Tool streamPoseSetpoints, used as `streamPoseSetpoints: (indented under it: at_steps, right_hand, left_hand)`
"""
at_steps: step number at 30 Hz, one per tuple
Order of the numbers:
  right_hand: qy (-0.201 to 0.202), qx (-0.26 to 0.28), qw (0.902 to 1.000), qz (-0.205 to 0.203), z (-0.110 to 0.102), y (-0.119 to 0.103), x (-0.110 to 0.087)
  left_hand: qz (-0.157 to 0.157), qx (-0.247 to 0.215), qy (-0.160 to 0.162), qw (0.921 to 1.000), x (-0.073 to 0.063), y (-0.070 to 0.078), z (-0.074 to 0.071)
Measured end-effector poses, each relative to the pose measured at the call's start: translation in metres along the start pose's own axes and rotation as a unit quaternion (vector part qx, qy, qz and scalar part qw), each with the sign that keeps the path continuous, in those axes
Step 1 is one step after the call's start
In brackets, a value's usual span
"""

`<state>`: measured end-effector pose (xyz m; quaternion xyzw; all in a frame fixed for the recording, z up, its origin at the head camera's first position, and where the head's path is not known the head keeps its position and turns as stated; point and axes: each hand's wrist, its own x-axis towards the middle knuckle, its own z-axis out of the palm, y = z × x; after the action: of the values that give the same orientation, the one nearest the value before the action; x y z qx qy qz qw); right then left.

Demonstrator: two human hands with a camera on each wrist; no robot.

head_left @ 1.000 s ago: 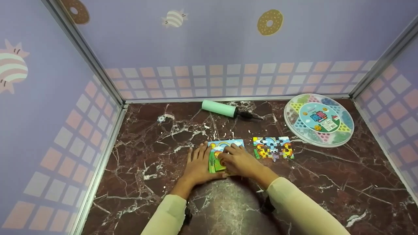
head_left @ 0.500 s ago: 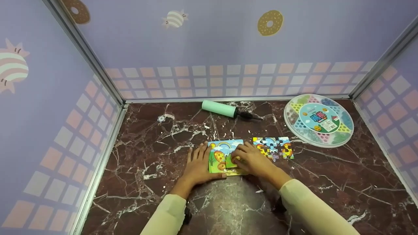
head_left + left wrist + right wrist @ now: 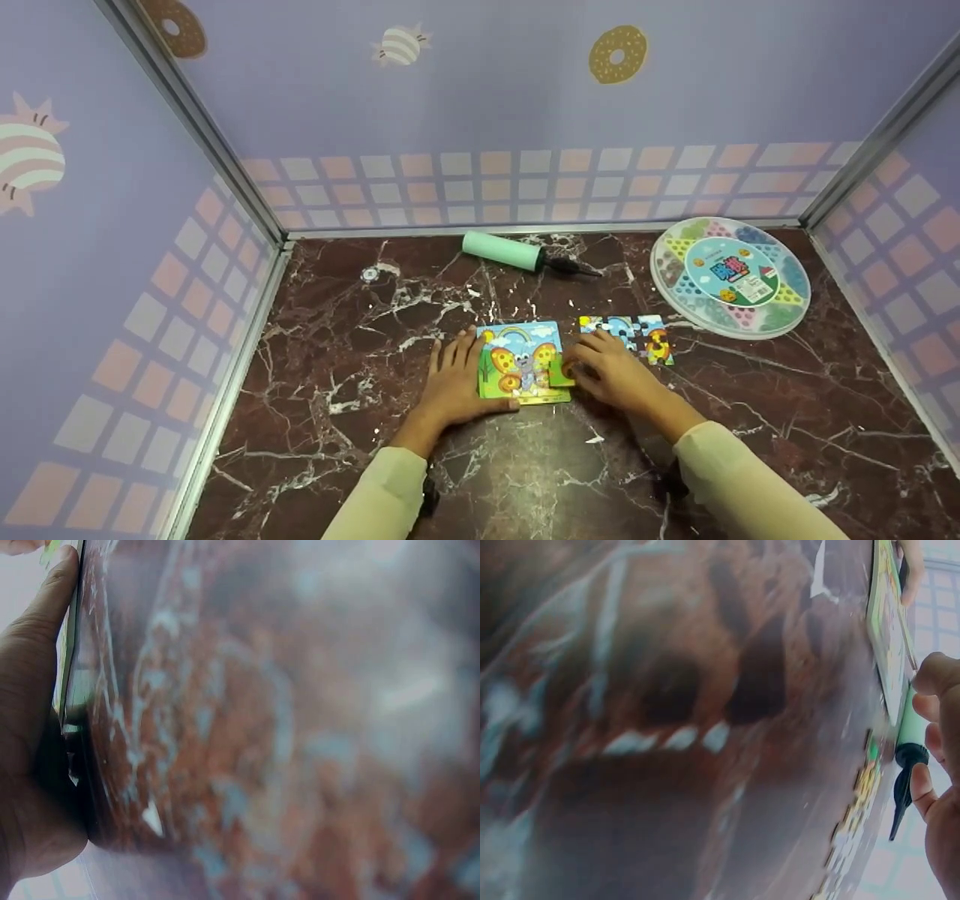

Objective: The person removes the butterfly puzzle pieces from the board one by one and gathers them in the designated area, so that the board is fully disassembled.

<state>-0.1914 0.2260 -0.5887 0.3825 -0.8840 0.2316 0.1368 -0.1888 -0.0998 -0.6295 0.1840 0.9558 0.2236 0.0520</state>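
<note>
A small picture board (image 3: 517, 339) with a rainbow and a butterfly lies on the dark marble-patterned table. My left hand (image 3: 450, 379) rests on its left edge, fingers spread, the thumb along the near edge; in the left wrist view the straight thumb (image 3: 52, 600) lies by the board's side. With its fingertips my right hand (image 3: 619, 375) pinches a green puzzle piece (image 3: 559, 372) over the board's right edge. In the right wrist view that piece appears as a thin edge above the board (image 3: 885, 630). Several joined puzzle pieces (image 3: 660, 346) lie to the right, partly hidden by my right hand.
A mint-green hand pump (image 3: 501, 250) with a black nozzle lies near the back wall. At the right back is a round, clear-lidded game box (image 3: 750, 315) with coloured star points. A small round disc (image 3: 370, 274) sits at the left back. Patterned walls enclose the table.
My right hand has slid right across the board with the green puzzle piece, uncovering the butterfly picture and now overlapping the joined pieces. My left hand has stayed in place.
</note>
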Motion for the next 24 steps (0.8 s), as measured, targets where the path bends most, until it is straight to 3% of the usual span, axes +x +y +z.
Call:
streamPoseSetpoints:
  at_steps: [13,20,24]
  right_hand:
    - [0.017,-0.013,0.9998,-0.002,-0.008,0.017,-0.037]
    - [0.017,-0.016,0.9997,0.0,-0.013,0.02,-0.05]
    - [0.023,-0.018,0.9996,-0.005,-0.014,0.022,-0.053]
  left_hand:
    - [-0.009,0.009,0.0,0.9999,0.001,-0.001,0.003]
    - [-0.014,0.013,-0.016,0.9997,-0.001,0.005,-0.005]
    - [-0.009,0.007,-0.006,0.9999,0.001,0.0,0.001]
